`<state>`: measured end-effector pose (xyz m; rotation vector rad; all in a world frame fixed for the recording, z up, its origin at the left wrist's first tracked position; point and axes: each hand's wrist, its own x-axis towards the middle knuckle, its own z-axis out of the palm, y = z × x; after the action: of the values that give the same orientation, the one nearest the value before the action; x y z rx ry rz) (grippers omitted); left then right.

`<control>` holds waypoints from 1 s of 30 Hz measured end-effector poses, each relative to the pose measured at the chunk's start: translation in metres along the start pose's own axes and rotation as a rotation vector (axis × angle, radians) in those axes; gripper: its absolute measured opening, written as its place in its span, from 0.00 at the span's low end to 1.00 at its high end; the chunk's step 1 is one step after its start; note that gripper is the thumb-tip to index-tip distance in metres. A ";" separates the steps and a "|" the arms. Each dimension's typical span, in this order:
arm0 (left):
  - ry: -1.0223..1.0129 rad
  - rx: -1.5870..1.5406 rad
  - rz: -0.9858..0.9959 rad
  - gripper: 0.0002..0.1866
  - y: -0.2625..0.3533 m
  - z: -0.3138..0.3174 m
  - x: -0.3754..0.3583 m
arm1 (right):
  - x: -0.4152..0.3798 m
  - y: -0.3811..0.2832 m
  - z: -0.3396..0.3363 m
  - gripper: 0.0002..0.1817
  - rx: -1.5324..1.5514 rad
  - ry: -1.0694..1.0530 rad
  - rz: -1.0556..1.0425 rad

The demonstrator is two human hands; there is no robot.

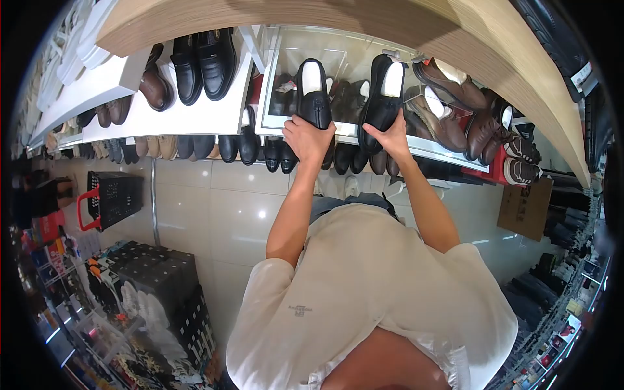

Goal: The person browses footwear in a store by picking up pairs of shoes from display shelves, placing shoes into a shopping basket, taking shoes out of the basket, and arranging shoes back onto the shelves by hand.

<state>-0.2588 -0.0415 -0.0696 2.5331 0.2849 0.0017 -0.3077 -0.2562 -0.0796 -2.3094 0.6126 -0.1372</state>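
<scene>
Two black loafers with white insoles are over a glass-topped shelf. My left hand (308,138) is closed round the toe end of one black loafer (314,97). The toe end of the other black loafer (381,97) is in my right hand (390,135), thumb on one side. Both shoes point toward me, a small gap between them. Through the glass shelf (276,122), more dark shoes show below. Whether the heels rest on the glass, I cannot tell.
Black loafers (218,65) stand on a white shelf (123,123) at the left. Brown shoes (448,130) lie on the right. A wooden shelf edge (312,14) curves overhead. A black basket (117,195) and a cardboard box (525,208) are lower down.
</scene>
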 end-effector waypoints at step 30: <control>0.233 0.055 -0.023 0.44 0.016 0.030 -0.001 | -0.005 0.068 -0.087 0.57 -0.030 -0.390 -0.146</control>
<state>-0.2545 -0.0712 -0.0859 2.5858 0.4108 0.2854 -0.3623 -0.3510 -0.0627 -2.3211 0.2502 0.2512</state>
